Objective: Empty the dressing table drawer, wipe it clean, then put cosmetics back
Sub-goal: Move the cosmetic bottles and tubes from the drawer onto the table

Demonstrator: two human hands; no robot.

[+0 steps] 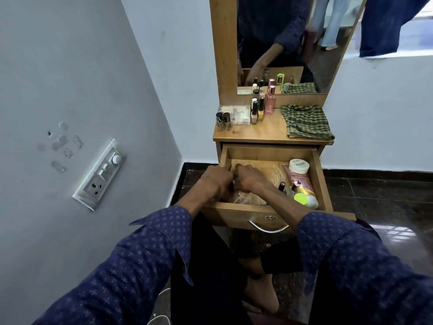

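Sleeves (pixel 145 261) of dotted navy reached forward over dark glossy floor tiles (pixel 384 198). Drawer (pixel 322 177) stood pulled out; left hand (pixel 216 179) and right hand (pixel 249 178) met knuckle to knuckle at its left side, fingers curled down, what they gripped hidden. Pink tube (pixel 297 179), white jar (pixel 298 165), lettering unreadable, and small bottles lay at its right. Tabletop (pixel 264 131) carried 2 nail polish bottles (pixel 223 120), clear case (pixel 236 112), pink spray bottle (pixel 270 100), green checked cloth (pixel 305 121). Mirror (pixel 293 31) behind; switch panel (pixel 100 174) on left wall.
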